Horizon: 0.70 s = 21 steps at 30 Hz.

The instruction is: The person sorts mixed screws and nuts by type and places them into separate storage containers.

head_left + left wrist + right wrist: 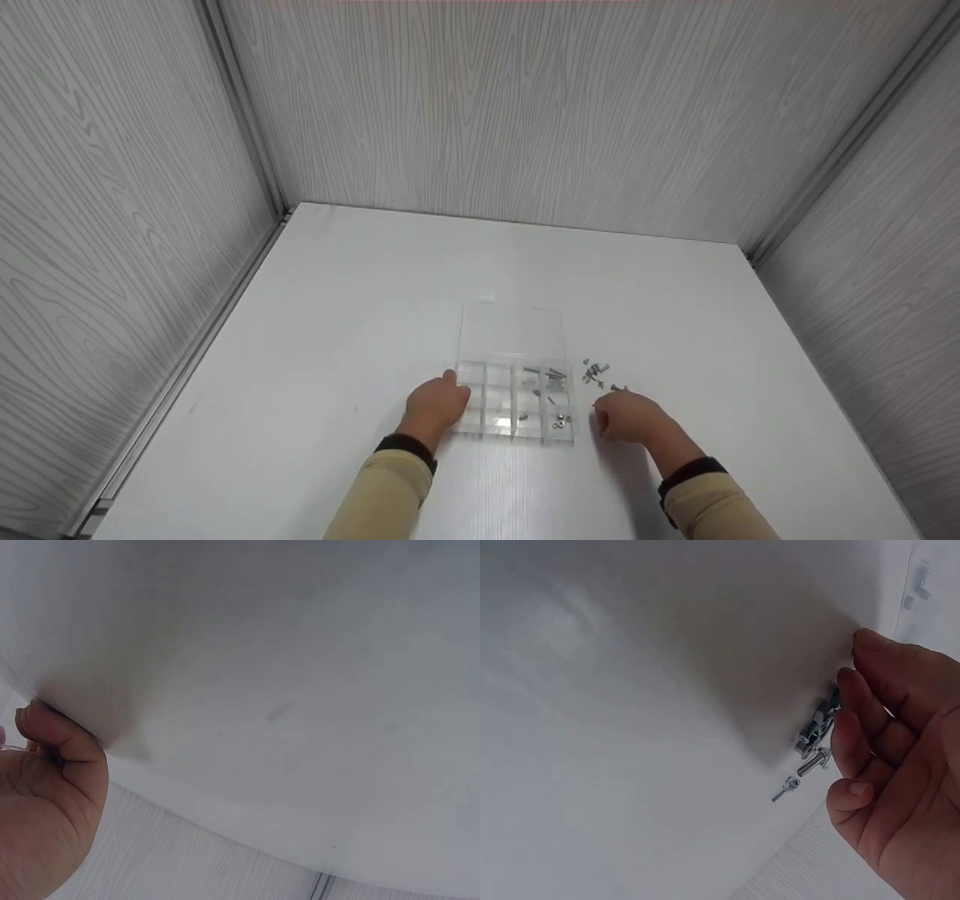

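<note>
One clear box (497, 397), one lid (511, 330) open, four columns. Left hand (435, 403) grips box edge; right hand (628, 417) curled near uncountable loose screws (595, 371), can't tell if holding any.

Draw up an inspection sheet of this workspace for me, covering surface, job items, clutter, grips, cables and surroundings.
Surface: white tabletop; faint mark in the left wrist view.
Job's things: clear compartment box, lid open; small metal parts in its right-hand columns; loose hardware right of the box.
Clutter: nothing seen beyond that hardware.
Left grip: holds the box's left edge.
Right grip: beside the loose hardware; whether it pinches a piece cannot be told.
Cables: nothing seen.
Surroundings: wood-grain back panel, left panel and right panel.
</note>
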Motion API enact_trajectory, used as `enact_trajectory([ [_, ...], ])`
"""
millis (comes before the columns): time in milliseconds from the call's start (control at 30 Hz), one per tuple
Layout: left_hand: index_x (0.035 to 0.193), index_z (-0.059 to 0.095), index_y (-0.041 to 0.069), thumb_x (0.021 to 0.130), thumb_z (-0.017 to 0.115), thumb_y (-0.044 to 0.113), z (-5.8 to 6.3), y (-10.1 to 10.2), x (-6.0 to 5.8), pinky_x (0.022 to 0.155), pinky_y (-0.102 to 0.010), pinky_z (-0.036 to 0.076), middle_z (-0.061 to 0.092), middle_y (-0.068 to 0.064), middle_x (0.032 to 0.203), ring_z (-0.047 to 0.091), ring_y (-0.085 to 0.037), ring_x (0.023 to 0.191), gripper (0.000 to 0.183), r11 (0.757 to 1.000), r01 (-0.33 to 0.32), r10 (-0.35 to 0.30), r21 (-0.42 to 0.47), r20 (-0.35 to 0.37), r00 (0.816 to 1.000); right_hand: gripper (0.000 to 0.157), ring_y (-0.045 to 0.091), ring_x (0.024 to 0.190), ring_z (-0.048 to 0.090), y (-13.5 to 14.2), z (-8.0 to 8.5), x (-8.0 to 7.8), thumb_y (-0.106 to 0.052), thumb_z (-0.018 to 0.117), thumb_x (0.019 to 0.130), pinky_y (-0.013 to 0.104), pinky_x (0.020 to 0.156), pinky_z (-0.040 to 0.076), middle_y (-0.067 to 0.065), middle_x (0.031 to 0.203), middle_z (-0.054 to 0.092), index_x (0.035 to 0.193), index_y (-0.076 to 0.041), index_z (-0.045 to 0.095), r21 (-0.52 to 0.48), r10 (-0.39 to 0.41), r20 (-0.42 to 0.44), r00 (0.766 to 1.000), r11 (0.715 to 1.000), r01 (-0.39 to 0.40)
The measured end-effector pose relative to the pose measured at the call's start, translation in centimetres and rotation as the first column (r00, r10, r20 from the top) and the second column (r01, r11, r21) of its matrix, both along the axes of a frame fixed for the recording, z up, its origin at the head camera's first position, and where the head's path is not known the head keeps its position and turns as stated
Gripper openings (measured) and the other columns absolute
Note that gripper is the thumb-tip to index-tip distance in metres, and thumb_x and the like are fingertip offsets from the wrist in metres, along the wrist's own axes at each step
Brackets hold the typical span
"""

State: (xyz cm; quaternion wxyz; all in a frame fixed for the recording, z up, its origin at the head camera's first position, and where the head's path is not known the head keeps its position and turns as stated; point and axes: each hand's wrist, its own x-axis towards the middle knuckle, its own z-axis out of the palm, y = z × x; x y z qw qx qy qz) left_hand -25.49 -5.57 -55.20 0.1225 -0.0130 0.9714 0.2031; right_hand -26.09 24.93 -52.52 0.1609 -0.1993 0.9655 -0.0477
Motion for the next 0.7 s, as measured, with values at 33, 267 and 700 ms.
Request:
enact_trajectory([
  [33,0.127,0.036,-0.004,0.088,0.032,0.034,0.02,-0.02,0.00,0.085,-0.040,0.040,0.056,-0.018,0.106,0.051,-0.030,0.102,0.055,1.000,0.000,0.000,0.005,-0.003,1.000,0.016,0.012,0.050,0.043,-0.03,-0.09,-0.04,-0.007,0.067,0.068,0.028,0.047,0.035,-0.006,0.056,0.047,0.060,-0.013,0.056,0.000,0.000,-0.003,1.000,1.000,0.000],
  [267,0.124,0.038,-0.006,0.088,0.033,0.032,0.31,-0.03,0.15,0.081,-0.039,0.042,0.057,-0.018,0.099,0.054,-0.030,0.096,0.053,1.000,0.010,-0.010,0.007,-0.019,1.000,0.017,0.013,0.051,0.042,0.08,-0.38,-0.19,-0.010,0.066,0.070,0.028,0.046,0.033,-0.005,0.056,0.046,0.061,-0.015,0.053,-0.019,-0.003,-0.003,1.000,1.000,0.003],
  [700,0.125,0.037,-0.006,0.089,0.033,0.033,0.22,0.09,0.12,0.079,-0.038,0.043,0.057,-0.017,0.100,0.054,-0.029,0.096,0.053,1.000,0.012,-0.012,-0.020,0.002,1.000,0.012,0.014,0.054,0.042,-0.14,-0.78,-0.17,-0.005,0.064,0.067,0.029,0.050,0.035,-0.007,0.058,0.046,0.063,-0.014,0.056,-0.077,0.050,-0.046,0.998,0.996,-0.053],
])
